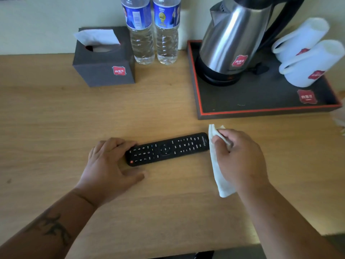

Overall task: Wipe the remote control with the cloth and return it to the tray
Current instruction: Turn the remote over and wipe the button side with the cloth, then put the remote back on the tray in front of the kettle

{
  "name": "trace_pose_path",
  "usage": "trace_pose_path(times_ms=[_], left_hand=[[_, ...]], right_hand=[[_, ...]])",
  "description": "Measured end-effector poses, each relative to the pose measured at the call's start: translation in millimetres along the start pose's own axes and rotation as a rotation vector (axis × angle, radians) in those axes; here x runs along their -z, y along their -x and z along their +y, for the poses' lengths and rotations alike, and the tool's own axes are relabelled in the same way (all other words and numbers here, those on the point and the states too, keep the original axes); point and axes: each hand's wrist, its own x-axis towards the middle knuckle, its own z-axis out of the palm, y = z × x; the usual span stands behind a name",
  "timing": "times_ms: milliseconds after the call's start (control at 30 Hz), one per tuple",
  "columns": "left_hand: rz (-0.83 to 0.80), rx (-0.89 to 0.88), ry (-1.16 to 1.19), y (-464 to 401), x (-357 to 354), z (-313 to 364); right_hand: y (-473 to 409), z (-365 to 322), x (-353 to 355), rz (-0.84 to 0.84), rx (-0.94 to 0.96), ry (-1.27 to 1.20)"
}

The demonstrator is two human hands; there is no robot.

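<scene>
A black remote control (168, 149) lies flat on the wooden table (56, 118), buttons up, its long axis running left to right. My left hand (110, 165) grips its left end between fingers and thumb. My right hand (240, 156) holds a white cloth (217, 169) that hangs at the remote's right end, touching it. The dark tray (252, 101) with a red inner rim sits behind and to the right of the remote.
On the tray stand a steel kettle (229, 42) and two white cups (309, 62). A dark tissue box (104, 58) and two water bottles (153, 30) stand at the back by the wall. The table's front edge runs near my forearms.
</scene>
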Motion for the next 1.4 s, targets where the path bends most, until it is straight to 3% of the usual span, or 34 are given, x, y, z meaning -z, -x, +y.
trace_pose_path(times_ms=[233,567,733,867,967,1033,1100,1200,1333,1400], left_hand=[[-0.048,-0.180,-0.168,-19,-22,29],[0.042,-0.216,-0.086,-23,-32,32],[0.046,-0.219,-0.075,-22,-33,31],[0.098,-0.169,-0.035,-23,-31,30],[0.131,-0.110,0.005,-22,-24,34],[0.137,-0.057,0.015,-19,-16,34],[0.152,0.027,0.025,-19,-6,33],[0.180,0.039,0.032,-29,4,37],[0.191,-0.035,0.035,-52,11,52],[0.173,-0.071,0.034,-65,11,60]], right_hand=[[-13,-6,-4,-0.147,-0.089,0.021],[13,-22,-18,-0.003,-0.131,0.048],[29,-26,-14,-0.021,-0.167,0.055],[61,-34,-4,-0.174,-0.072,0.089],[87,-52,-8,-0.194,0.063,-0.023],[91,-62,-14,-0.317,0.068,-0.099],[84,-65,-13,-0.408,0.102,-0.023],[45,-57,1,-0.329,0.112,-0.017],[-15,-47,21,-0.063,0.229,0.050],[-38,-46,32,-0.104,0.278,0.083]])
